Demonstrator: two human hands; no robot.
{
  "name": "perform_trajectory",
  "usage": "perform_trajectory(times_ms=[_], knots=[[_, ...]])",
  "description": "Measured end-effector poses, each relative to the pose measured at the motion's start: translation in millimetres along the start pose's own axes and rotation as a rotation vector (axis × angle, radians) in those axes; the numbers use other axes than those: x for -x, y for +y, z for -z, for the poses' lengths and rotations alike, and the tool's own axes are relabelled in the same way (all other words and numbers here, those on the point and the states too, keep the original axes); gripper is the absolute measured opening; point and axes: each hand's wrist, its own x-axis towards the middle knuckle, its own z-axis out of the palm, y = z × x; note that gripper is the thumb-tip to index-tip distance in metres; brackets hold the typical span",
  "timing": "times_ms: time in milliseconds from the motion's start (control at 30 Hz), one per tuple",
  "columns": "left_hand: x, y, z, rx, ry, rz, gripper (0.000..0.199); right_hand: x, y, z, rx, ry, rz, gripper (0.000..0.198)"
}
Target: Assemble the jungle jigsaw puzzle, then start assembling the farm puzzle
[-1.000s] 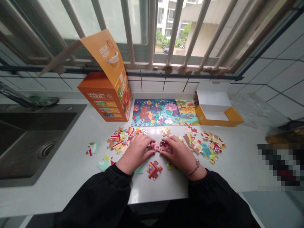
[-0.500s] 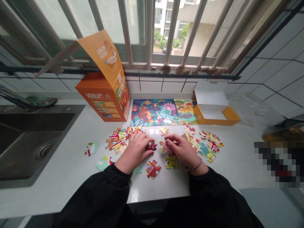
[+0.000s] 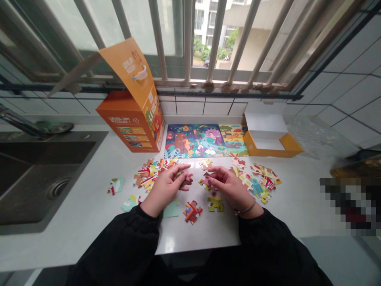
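Observation:
My left hand (image 3: 171,180) is closed on a dark red and pink puzzle piece (image 3: 188,178), held just above the counter. Facing it, my right hand (image 3: 228,183) pinches a pink and yellow-green puzzle piece (image 3: 204,181); a small gap lies between the two pieces. Below them on the counter are a red-orange puzzle piece (image 3: 193,211) and a yellow-green puzzle piece (image 3: 215,203). A pale green puzzle piece (image 3: 171,209) shows beside my left wrist. Heaps of loose puzzle pieces lie to the left (image 3: 145,172) and right (image 3: 263,182) of my hands.
Behind my hands lies an assembled picture puzzle (image 3: 195,139). An orange puzzle box (image 3: 129,123) stands open at the back left, and a low yellow box (image 3: 270,145) with its lid up at the back right. The sink (image 3: 44,178) is at left, clear plastic wrap (image 3: 318,133) at right.
My left hand has lifted and turned, raising the dark red piece slightly, and its fingers now point right. My right hand has barely moved, and its piece has tilted a little.

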Motion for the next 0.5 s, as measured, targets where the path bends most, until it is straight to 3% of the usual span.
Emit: perform_trajectory(times_ms=[100, 233, 500], knots=[[-1.5, -2.0, -0.3, 0.094, -0.112, 0.055, 0.062, 2.3, -2.1, -1.3, 0.022, -0.002, -0.013, 0.047], [-0.1, -3.8, 0.4, 0.075, -0.253, 0.012, 0.070, 5.0, -5.3, -2.5, 0.046, -0.029, -0.041, 0.045], [5.2, 1.8, -1.2, 0.035, -0.339, 0.014, 0.059, 3.4, -4.4, -2.5, 0.098, -0.045, -0.068, 0.044]])
